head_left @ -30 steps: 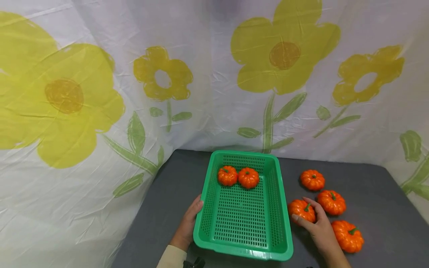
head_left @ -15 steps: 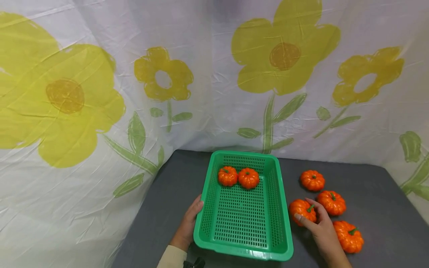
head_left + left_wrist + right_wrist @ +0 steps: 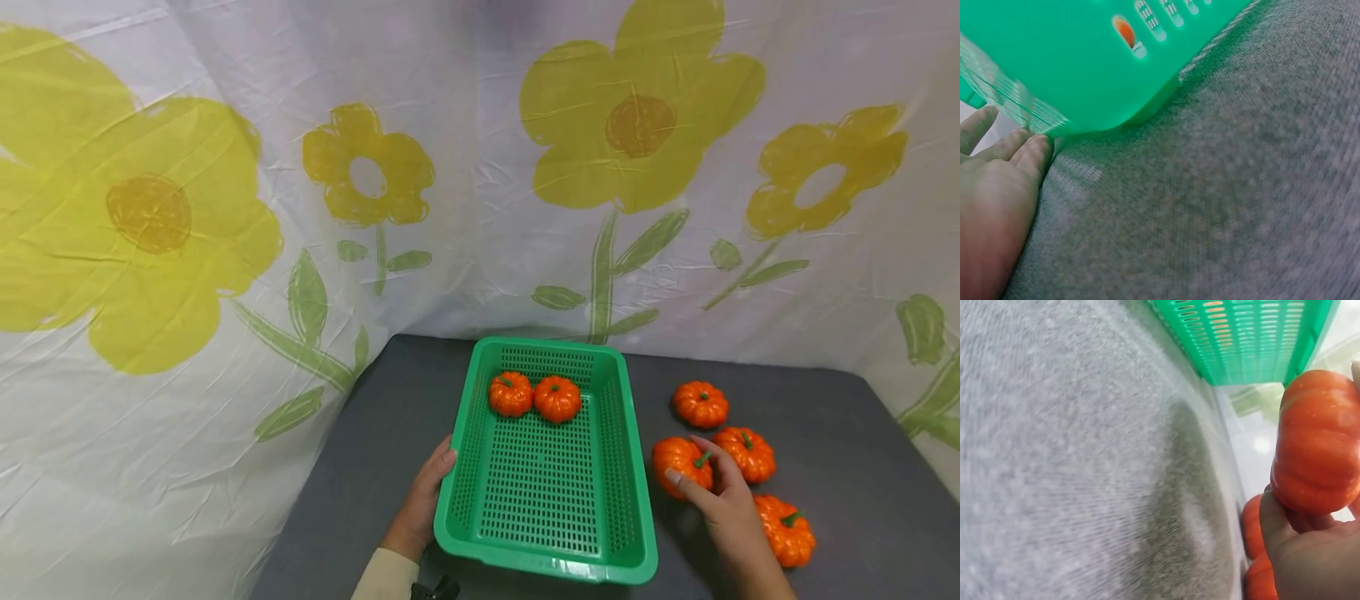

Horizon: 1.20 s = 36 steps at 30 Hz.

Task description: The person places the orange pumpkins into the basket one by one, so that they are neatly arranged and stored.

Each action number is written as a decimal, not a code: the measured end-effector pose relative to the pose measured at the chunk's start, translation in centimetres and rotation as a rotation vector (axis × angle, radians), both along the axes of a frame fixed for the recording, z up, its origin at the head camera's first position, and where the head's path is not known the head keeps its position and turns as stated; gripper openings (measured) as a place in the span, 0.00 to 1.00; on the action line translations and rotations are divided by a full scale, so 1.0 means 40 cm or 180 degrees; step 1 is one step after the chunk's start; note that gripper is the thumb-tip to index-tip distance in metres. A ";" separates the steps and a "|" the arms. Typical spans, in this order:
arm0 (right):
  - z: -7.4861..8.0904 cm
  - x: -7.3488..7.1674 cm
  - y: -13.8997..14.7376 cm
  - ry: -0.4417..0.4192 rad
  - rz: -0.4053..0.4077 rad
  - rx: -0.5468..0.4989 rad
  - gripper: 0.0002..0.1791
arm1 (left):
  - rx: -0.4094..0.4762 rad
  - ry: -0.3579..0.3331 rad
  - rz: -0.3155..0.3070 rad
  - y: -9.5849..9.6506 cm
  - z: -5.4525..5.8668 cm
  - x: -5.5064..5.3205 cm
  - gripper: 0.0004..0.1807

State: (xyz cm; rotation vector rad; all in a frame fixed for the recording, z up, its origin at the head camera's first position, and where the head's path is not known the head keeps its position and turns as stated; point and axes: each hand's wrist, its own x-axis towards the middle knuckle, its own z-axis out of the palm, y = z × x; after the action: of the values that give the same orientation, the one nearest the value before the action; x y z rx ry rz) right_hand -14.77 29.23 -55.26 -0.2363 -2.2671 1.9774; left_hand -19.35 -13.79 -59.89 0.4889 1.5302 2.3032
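My right hand [image 3: 726, 510] holds a shiny orange pumpkin [image 3: 675, 460] with a green stem, thumb on the near side and fingers round the far side. In the right wrist view this pumpkin [image 3: 1317, 440] is up off the table, with a shadow below. Left of it lies a green plastic basket [image 3: 542, 567] with slotted walls. Two small pumpkins [image 3: 557, 400] sit side by side at its far end. My left hand [image 3: 415, 507] rests against the basket's left side. Its fairly straight fingers [image 3: 1035, 150] touch the outer wall in the left wrist view.
Three more pumpkins stand on the dark grey table [image 3: 832, 450] to the right: one far back [image 3: 701, 405], one behind the right hand [image 3: 746, 457], one beside its wrist [image 3: 787, 537]. A white curtain [image 3: 480, 250] with yellow flowers hangs behind the table.
My right hand has lifted the pumpkin and shifted it slightly right and away from me. The left hand and the basket have stayed in place.
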 end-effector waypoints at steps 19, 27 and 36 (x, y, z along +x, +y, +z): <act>0.083 -0.010 -0.016 0.0009 0.0235 0.0193 0.38 | -0.0003 -0.0086 0.0097 0.003 -0.004 0.002 0.36; 0.129 -0.017 -0.029 0.0205 0.0343 0.0218 0.36 | 0.0039 -0.0025 0.0059 0.004 -0.009 -0.001 0.37; 0.162 -0.030 -0.051 0.0361 0.0412 0.0252 0.37 | 0.0026 -0.0050 0.0045 0.002 -0.008 -0.002 0.37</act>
State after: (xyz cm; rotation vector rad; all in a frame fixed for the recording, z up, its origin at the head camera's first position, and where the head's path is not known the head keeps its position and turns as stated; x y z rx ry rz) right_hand -15.98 27.19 -48.77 0.0307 -2.3355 1.9008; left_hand -19.43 -13.72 -60.21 0.4622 1.5225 2.3193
